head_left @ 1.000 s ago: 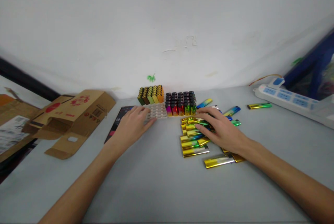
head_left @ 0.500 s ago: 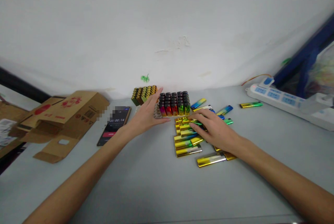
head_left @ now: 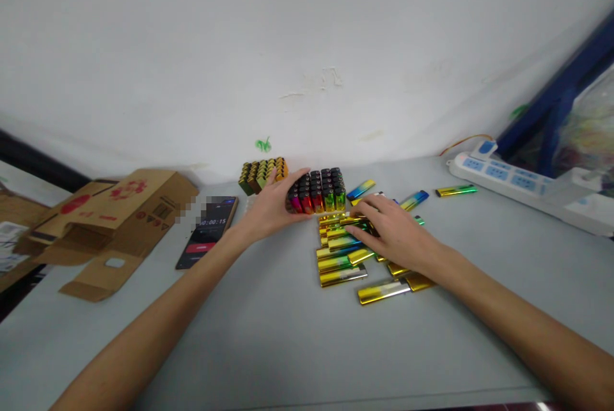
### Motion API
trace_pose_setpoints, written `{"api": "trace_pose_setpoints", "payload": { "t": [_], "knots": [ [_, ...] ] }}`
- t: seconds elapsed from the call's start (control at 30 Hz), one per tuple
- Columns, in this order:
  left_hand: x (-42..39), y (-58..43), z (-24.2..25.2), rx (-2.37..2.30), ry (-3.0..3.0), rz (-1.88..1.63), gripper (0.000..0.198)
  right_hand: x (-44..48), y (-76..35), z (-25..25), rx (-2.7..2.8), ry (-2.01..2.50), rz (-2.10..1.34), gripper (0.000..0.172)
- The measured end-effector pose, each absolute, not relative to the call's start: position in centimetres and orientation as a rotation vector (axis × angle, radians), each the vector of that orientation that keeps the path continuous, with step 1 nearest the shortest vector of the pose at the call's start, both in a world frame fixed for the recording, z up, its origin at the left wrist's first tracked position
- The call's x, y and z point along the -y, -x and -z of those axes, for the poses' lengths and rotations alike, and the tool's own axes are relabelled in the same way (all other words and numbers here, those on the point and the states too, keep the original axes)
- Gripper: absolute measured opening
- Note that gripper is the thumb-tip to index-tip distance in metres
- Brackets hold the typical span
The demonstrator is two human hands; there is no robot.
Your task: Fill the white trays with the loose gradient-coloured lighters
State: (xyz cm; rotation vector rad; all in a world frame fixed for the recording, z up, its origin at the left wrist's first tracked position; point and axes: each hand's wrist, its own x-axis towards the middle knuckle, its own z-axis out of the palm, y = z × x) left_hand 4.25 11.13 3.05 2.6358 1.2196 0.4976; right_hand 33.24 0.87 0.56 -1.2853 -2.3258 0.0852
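My left hand [head_left: 274, 208] wraps the left end of a block of upright, shiny lighters [head_left: 320, 195] with black tops; its fingers reach behind and the thumb lies along the front. The grey tray under that end is hidden by the hand. My right hand [head_left: 391, 232] is over a heap of loose, flat, metallic lighters [head_left: 341, 275] in gold, green, blue and silver. Its fingers are bent and closed around a gold lighter [head_left: 352, 220] at the top of the heap, mostly covered by the fingertips.
A second block of gold-topped upright pieces [head_left: 261, 173] stands by the wall. Left are a phone [head_left: 208, 227] running a timer and an opened cardboard box [head_left: 139, 206]. A power strip [head_left: 518, 178] and a stray lighter [head_left: 456, 191] are at the right.
My left hand has shifted right, closing over the left end of the lighter block and covering the tray cells seen before. The right hand stays over the heap with little movement.
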Motion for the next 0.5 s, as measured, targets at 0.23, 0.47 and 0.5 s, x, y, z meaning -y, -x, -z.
{"api": "trace_pose_setpoints", "payload": {
  "t": [0.23, 0.47, 0.5],
  "knots": [
    [-9.6, -4.1, -2.6, -1.170, -2.621, -0.743, 0.094, -1.2, -33.7, -0.2, 2.287, 1.272, -0.122, 0.029],
    [-8.6, -4.5, -3.8, -1.065, -2.632, -0.825, 0.091, -1.2, -33.4, -0.2, 2.324, 1.162, -0.174, 0.033],
    [-8.6, -4.5, -3.8, -1.059, -2.631, -0.813, 0.091, -1.2, -33.4, -0.2, 2.326, 1.168, -0.169, 0.034]
  ]
}}
